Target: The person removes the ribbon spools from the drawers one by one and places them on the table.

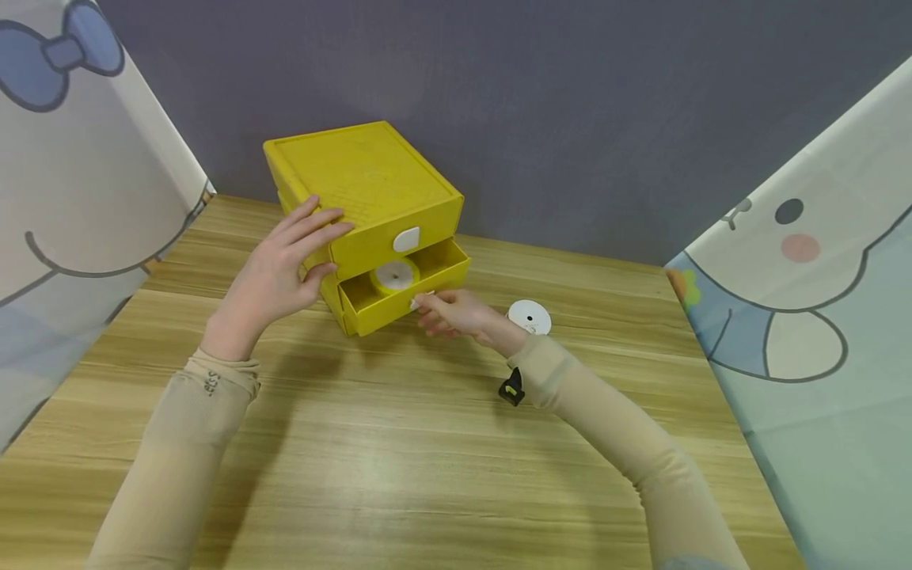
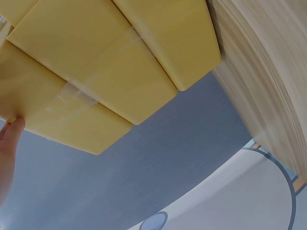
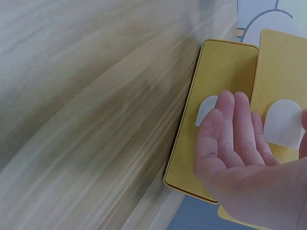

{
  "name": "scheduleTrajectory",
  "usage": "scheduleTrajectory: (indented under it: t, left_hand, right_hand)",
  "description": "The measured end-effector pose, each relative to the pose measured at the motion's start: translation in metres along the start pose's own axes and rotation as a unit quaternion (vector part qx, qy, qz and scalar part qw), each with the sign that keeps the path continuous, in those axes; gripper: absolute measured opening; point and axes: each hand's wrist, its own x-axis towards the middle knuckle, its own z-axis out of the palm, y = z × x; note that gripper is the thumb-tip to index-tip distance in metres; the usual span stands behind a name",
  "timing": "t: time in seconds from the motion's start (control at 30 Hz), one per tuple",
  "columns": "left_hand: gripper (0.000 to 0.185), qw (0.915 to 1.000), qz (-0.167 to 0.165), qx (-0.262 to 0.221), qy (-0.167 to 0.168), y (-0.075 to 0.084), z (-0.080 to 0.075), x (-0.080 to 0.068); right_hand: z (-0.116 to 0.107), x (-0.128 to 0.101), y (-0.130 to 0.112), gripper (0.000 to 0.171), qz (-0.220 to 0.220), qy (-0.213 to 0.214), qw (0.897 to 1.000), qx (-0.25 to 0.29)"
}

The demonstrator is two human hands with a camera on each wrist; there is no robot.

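A yellow two-drawer box [image 1: 363, 170] stands on the wooden table [image 1: 399, 459]. Its lower drawer [image 1: 388, 310] is pulled out, and a white roll [image 1: 394, 275] lies inside. My left hand [image 1: 285, 261] rests flat on the box's top left corner, fingers straight and thumb on the side wall; one fingertip [image 2: 9, 143] touches the yellow box [image 2: 120, 72] in the left wrist view. My right hand [image 1: 452, 313] reaches the lower drawer's front. Its straight fingers [image 3: 235, 124] lie over the white handle [image 3: 205, 110] of that drawer front [image 3: 225, 67]. The upper drawer's handle [image 3: 283, 122] shows beside them.
A second white roll [image 1: 530, 317] lies on the table just right of my right hand. Cartoon-print panels [image 1: 805, 317] stand at both sides, and a grey wall [image 1: 570, 103] is behind the box.
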Motion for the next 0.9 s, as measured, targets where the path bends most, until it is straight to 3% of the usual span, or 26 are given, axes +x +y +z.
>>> scheduleTrajectory:
  t: [0.9]
  left_hand:
    - [0.056, 0.9999, 0.007, -0.005, 0.013, 0.0, 0.003, -0.001]
  right_hand:
    - [-0.005, -0.025, 0.016, 0.047, -0.009, -0.005, 1.0, -0.02]
